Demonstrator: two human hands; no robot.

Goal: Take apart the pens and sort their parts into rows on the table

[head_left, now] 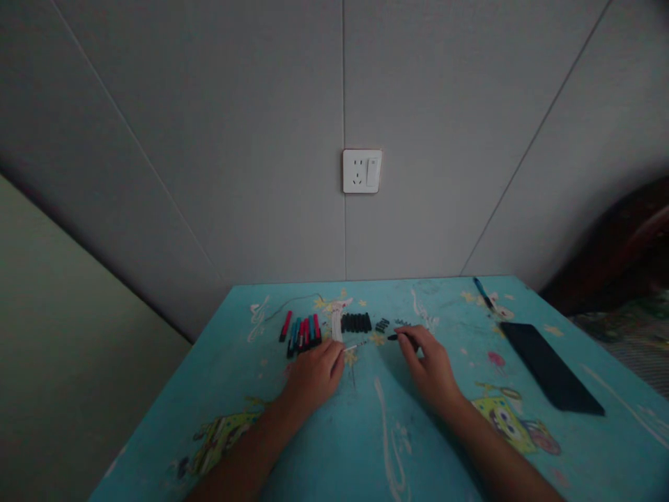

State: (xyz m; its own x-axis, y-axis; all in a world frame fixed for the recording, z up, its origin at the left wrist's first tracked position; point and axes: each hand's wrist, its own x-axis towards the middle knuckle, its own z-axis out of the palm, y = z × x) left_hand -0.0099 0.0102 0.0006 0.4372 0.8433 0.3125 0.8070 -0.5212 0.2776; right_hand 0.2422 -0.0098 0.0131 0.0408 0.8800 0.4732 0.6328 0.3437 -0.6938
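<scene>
Over the desk (pixel 339 446), the left hand (pixel 316 366) pinches a white stick (pixel 356 345), pointing lengthwise toward the dark piece (pixel 392 337) (not touching it) that the right hand (pixel 431 362) pinches.

Grey panel wall (pixel 235 139), thin seams (pixel 343 84). White socket-and-switch plate (pixel 362 171) above tabletop (pixel 334 446), blue, cartoon print, far edge at wall. Pale greenish surface (pixel 67 362) left. Dark reddish-brown curved furniture (pixel 617 237) right, cropped. Light dim.
</scene>
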